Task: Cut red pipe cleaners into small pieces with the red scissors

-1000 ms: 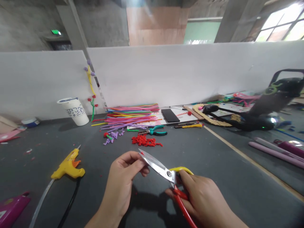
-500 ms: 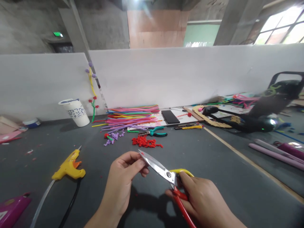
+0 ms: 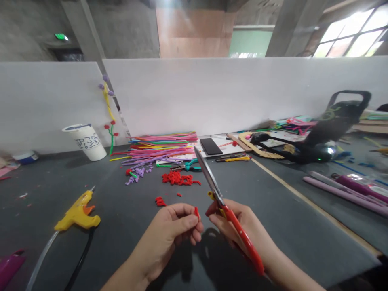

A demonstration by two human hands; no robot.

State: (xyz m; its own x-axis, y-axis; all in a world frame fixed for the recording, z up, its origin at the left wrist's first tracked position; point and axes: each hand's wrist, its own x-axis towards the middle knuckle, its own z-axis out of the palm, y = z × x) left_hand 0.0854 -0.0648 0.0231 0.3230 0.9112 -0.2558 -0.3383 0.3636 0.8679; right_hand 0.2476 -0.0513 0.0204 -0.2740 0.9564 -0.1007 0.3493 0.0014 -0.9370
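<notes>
Between the thumb and fingers of my left hand (image 3: 178,226) a short red fuzzy pipe-cleaner piece (image 3: 196,212) is pinched, its tip pointing up. My right hand (image 3: 242,226) grips a pair of scissors (image 3: 241,233) with red and yellow handles. Their blades look closed and point up and away, apart from the red piece. Just beyond my left hand lie a few cut red pieces (image 3: 160,201). Farther back is a heap of red pieces (image 3: 176,178), with a scatter of purple pieces (image 3: 140,174) to its left.
A yellow glue gun (image 3: 78,213) with its cords lies at left. Behind the heaps are colourful pipe cleaners (image 3: 160,147), teal pliers (image 3: 190,165) and a phone (image 3: 211,146). A white cup (image 3: 87,143) stands near the partition; a black device (image 3: 318,141) is at right.
The scissors have swung away from my left hand, their blades now steeper. A red piece shows in my left fingers, and loose red pieces now show on the table beyond that hand.
</notes>
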